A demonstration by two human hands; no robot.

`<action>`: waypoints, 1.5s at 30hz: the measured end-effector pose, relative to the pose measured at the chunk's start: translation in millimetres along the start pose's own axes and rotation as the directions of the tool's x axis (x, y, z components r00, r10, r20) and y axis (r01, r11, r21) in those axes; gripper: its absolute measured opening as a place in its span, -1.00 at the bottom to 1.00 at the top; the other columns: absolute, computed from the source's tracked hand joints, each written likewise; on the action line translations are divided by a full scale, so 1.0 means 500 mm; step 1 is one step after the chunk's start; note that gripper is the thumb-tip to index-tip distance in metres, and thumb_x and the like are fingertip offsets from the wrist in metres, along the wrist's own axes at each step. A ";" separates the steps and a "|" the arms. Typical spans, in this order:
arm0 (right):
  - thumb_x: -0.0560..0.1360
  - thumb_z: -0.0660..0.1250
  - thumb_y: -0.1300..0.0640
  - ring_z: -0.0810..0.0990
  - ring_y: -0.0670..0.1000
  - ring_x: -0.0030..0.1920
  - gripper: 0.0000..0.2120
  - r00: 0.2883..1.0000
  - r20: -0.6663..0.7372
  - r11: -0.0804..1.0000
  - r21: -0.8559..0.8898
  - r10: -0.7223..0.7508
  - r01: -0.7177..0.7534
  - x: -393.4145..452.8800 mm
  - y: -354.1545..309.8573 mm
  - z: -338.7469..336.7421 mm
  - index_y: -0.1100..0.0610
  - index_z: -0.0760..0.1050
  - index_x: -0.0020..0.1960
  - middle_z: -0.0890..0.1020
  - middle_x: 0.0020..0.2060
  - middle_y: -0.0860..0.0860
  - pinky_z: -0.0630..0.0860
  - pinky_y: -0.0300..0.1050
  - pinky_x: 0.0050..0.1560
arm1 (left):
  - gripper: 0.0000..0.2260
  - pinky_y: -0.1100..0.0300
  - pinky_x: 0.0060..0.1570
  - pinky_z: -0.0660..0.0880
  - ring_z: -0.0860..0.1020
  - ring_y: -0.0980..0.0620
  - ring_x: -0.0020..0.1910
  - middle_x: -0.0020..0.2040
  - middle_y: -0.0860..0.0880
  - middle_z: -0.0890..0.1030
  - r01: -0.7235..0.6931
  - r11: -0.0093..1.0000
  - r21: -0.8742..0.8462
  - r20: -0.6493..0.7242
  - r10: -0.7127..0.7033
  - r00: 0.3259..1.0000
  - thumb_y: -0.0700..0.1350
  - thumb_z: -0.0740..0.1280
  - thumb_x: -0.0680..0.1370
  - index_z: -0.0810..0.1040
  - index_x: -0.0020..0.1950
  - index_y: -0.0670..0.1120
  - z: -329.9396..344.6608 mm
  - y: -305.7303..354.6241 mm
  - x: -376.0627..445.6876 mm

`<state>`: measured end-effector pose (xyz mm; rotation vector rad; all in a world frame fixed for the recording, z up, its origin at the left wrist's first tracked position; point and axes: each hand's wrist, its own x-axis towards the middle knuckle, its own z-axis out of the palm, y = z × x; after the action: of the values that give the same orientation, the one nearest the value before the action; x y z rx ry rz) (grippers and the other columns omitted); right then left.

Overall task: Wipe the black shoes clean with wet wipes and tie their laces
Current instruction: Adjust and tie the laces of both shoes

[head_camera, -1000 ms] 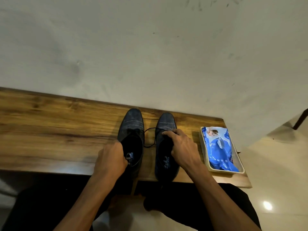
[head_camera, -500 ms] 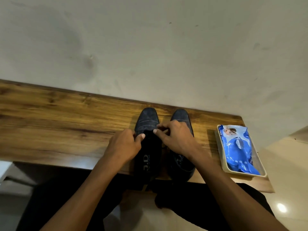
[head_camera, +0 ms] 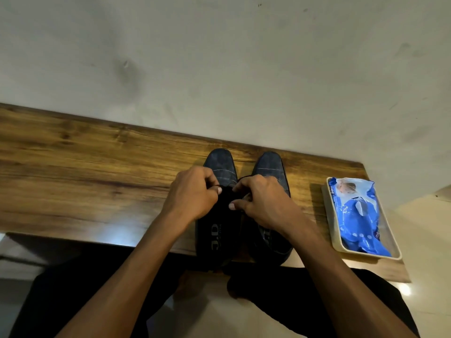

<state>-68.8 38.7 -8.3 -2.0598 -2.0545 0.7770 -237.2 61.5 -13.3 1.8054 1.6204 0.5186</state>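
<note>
— Where are the shoes?

— Side by side on the wooden tabletop (head_camera: 97,167), toes toward the wall (head_camera: 219,57), heels at the near edge. The left shoe (head_camera: 220,167) has both hands over its lacing; the right shoe (head_camera: 269,167) stands just beside it, partly covered by the right wrist.

— And the hands?

— The left hand (head_camera: 192,193) is curled, thumb against forefinger, pinching a thin dark lace (head_camera: 240,178) at the left shoe's throat (the lace itself barely shows against the dark leather). The right hand (head_camera: 263,203) is curled too, fingertips drawn together over the same spot, gripping the lace's other end, from which a short loop arcs up between the two toes.

— The wipes?

— A blue packet of wet wipes (head_camera: 358,215) lies in a shallow cream tray (head_camera: 329,215) near the tabletop's right end, well apart from the shoes. Neither hand touches it.

— Anything else?

— Dark trousers (head_camera: 73,289) below the tabletop edge, and pale floor (head_camera: 427,228) at the right.
</note>
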 end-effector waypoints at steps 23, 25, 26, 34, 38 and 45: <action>0.60 0.36 0.26 0.72 0.08 -0.01 -0.68 0.982 -0.164 0.493 0.865 0.098 0.095 0.010 -0.003 -0.066 0.13 0.49 0.33 0.65 0.17 0.12 0.62 -0.10 -0.14 | -0.84 0.21 -0.23 0.59 0.73 -0.03 -0.09 -0.11 -0.08 0.74 -0.071 0.468 -0.881 -0.174 -0.181 0.968 -0.29 0.34 0.60 0.54 0.15 -0.11 -0.062 0.038 0.016; 0.60 0.35 0.27 0.71 0.10 0.04 -0.61 0.967 -0.212 0.509 0.854 0.144 0.111 0.012 0.002 -0.064 0.12 0.42 0.41 0.59 0.22 0.11 0.65 -0.10 -0.07 | -0.83 0.16 -0.19 0.61 0.73 -0.07 -0.06 -0.09 -0.11 0.74 -0.112 0.438 -0.892 -0.214 -0.190 0.958 -0.32 0.33 0.60 0.54 0.14 -0.11 -0.063 0.037 0.018; 0.60 0.35 0.25 0.71 0.09 0.03 -0.57 0.961 -0.219 0.502 0.858 0.169 0.107 0.010 0.004 -0.064 0.10 0.38 0.45 0.57 0.24 0.09 0.67 -0.10 -0.04 | -0.82 0.14 -0.18 0.62 0.73 -0.08 -0.06 -0.09 -0.11 0.74 -0.127 0.429 -0.894 -0.233 -0.204 0.951 -0.33 0.33 0.60 0.53 0.15 -0.11 -0.063 0.037 0.019; 0.59 0.34 -0.06 0.69 -0.09 -0.35 -0.82 0.879 -0.465 0.977 0.213 0.106 -0.006 0.016 0.022 -0.069 0.02 0.55 0.10 0.71 -0.27 -0.06 0.68 0.00 -0.11 | -0.76 0.10 -0.14 0.62 0.74 -0.02 -0.10 -0.10 -0.09 0.74 -0.118 0.470 -0.875 -0.273 -0.276 0.922 -0.29 0.39 0.58 0.40 0.11 -0.05 -0.056 0.037 0.037; 0.56 0.30 -0.25 0.63 -0.16 -0.48 -0.52 0.983 -0.064 0.982 0.090 0.171 -0.165 0.010 -0.003 -0.054 0.14 0.65 -0.22 0.67 -0.48 -0.02 0.55 -0.26 -0.38 | -0.76 0.17 -0.23 0.57 0.74 0.01 -0.10 -0.10 -0.08 0.75 -0.120 0.496 -0.860 -0.282 -0.267 0.921 -0.29 0.40 0.57 0.42 0.13 -0.06 -0.063 0.041 0.043; 0.44 0.40 -0.31 0.66 0.08 -0.22 -0.56 0.972 -0.143 0.982 -0.004 0.185 -0.187 0.039 -0.012 0.008 0.07 0.61 -0.26 0.67 -0.27 0.05 0.64 0.00 -0.17 | -0.77 0.15 -0.15 0.59 0.73 0.03 -0.09 -0.11 -0.05 0.75 -0.143 0.561 -0.815 -0.293 -0.187 0.938 -0.28 0.39 0.58 0.45 0.19 -0.13 -0.051 0.053 0.040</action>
<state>-77.3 57.0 -14.4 -2.2705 -1.8204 0.6187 -232.3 85.5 20.6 0.9723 1.2304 1.3982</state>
